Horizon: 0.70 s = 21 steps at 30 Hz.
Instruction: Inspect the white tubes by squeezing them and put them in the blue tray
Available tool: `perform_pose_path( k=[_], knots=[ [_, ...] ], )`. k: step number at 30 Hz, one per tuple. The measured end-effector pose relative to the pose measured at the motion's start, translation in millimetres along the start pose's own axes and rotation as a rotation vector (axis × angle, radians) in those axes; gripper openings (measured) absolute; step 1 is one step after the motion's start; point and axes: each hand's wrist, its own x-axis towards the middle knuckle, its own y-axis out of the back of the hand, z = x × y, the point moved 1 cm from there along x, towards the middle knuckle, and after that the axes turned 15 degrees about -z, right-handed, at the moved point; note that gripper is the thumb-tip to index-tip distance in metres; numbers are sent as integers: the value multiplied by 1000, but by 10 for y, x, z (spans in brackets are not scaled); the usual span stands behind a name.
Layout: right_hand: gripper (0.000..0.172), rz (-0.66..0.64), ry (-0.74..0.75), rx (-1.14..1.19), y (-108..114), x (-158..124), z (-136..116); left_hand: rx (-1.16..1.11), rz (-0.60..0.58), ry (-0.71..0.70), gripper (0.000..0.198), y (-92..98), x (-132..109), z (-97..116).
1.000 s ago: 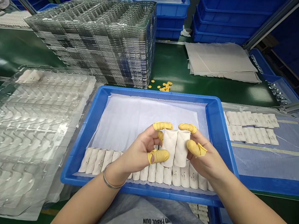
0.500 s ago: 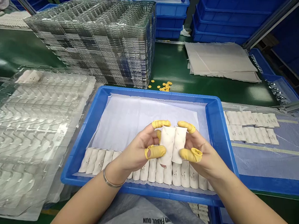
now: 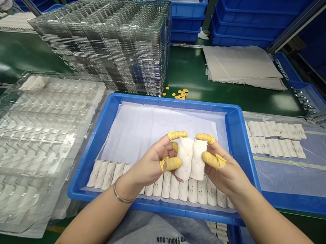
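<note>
My left hand (image 3: 151, 165) is shut on a cream, soft-looking roll (image 3: 185, 158) with small dark marks, gripping it between a thumb and fingers in yellow rubber finger cots (image 3: 170, 164). My right hand (image 3: 224, 168) grips a matching roll (image 3: 198, 160), also with yellow cots on its fingers (image 3: 213, 159). The two rolls stand side by side, touching, above a tight row of similar rolls (image 3: 176, 189) in a blue plastic tray (image 3: 157, 105). The hands hide the rolls' lower parts.
A white sheet (image 3: 152, 131) lines the tray. Clear blister trays lie at left (image 3: 39, 141), with a tall stack behind (image 3: 105, 45). Loose yellow finger cots (image 3: 181, 94) lie on the green belt. More rolls (image 3: 274, 138) lie on plastic at right; blue crates (image 3: 252, 17) stand behind.
Both hands and their rolls have shifted slightly right compared with half a second ago. The hands keep hold of the rolls, and the rolls in the tray stay in place.
</note>
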Motion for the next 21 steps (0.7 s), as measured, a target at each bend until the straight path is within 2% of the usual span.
perform_pose_path(
  k=[5,9,21],
  knots=[
    [41,-27,-9,63,-3,-3,2,-43,-20,-4,58,0,-7,5],
    [40,2,18,35,19,-7,24,-42,-32,-34,52,-5,-8,15],
    [38,-52,7,-43,4,6,-12,-6,-30,-56,48,6,-10,-3]
  ],
)
